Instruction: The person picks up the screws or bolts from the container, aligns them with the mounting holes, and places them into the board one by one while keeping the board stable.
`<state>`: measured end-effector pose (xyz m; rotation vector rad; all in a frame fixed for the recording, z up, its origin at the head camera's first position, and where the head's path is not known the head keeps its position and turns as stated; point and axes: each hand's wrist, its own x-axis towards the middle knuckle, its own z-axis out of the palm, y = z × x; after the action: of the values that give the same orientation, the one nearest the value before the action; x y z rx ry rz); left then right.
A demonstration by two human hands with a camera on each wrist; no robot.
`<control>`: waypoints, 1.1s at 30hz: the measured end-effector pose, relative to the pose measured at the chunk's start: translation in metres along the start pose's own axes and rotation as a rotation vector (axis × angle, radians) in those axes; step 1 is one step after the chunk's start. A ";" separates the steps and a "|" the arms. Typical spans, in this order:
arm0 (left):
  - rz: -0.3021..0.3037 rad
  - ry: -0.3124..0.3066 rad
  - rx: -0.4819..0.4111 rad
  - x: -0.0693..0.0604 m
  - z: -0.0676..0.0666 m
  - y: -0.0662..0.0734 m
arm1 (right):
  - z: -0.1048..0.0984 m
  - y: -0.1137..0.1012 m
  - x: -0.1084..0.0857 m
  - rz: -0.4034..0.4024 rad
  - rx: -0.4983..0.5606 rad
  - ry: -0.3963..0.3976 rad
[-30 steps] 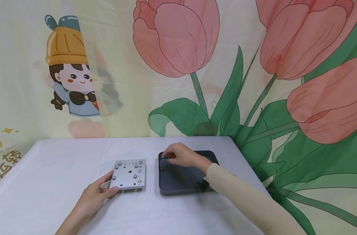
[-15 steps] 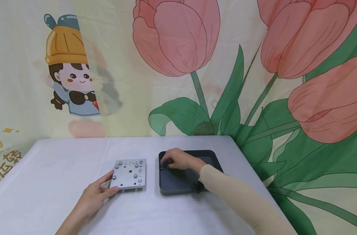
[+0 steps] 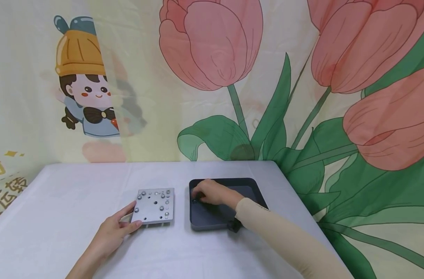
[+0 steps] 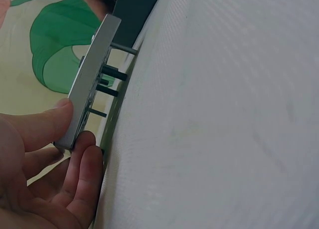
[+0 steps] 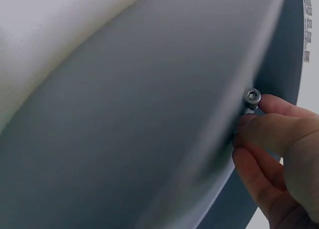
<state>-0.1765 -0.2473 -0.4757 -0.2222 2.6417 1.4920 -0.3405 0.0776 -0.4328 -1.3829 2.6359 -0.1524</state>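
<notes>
In the head view my left hand [image 3: 112,233] grips the near left corner of a square silver metal plate [image 3: 150,211]. The left wrist view shows the thumb on one face and curled fingers at the other, with several screw shanks [image 4: 113,72] jutting from the plate's underside. My right hand [image 3: 215,192] is inside a dark grey tray [image 3: 205,226], at its left side. In the right wrist view, a socket head screw [image 5: 252,97] sits at the tips of the right thumb and index finger, which pinch it by the tray wall; its shank is mostly hidden.
A white cloth covers the table [image 3: 82,197]. The tray stands just right of the plate, with a narrow gap between. Behind the table hangs a printed backdrop [image 3: 156,116]. A small black object [image 3: 234,225] shows under the right wrist.
My right hand has sunk lower in the tray and shifted a little, staying near its left wall. The left hand and the plate keep their place.
</notes>
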 end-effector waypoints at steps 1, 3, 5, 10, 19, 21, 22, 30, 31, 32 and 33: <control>0.001 -0.001 -0.003 0.000 0.000 0.000 | 0.000 -0.001 0.000 0.003 -0.007 -0.001; 0.003 -0.002 -0.004 0.000 0.000 0.000 | -0.001 -0.002 -0.001 0.004 -0.023 -0.008; 0.006 -0.002 -0.005 0.000 0.000 0.000 | -0.001 -0.004 -0.001 -0.002 -0.048 -0.012; 0.014 0.000 0.007 0.000 0.000 0.000 | -0.001 -0.004 -0.003 -0.007 -0.085 -0.019; 0.008 0.006 0.009 -0.001 -0.001 0.003 | -0.003 -0.003 -0.008 0.011 -0.050 -0.022; 0.010 0.006 0.016 -0.002 -0.001 0.002 | -0.004 -0.004 -0.009 0.001 -0.054 -0.032; 0.010 0.006 0.016 -0.002 -0.001 0.002 | -0.004 -0.005 -0.009 -0.005 -0.055 -0.036; 0.011 0.002 0.008 -0.002 -0.001 0.001 | -0.002 -0.006 -0.009 -0.005 -0.044 -0.053; 0.012 0.002 0.007 -0.001 -0.001 0.001 | -0.002 -0.007 -0.009 -0.003 -0.042 -0.057; 0.012 0.002 0.005 -0.002 -0.001 0.001 | -0.002 -0.007 -0.010 -0.004 -0.041 -0.061; 0.014 0.001 0.004 -0.002 -0.001 0.001 | -0.002 -0.007 -0.010 -0.002 -0.037 -0.065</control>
<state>-0.1751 -0.2473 -0.4743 -0.2048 2.6522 1.4918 -0.3293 0.0817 -0.4288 -1.3783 2.5972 -0.0581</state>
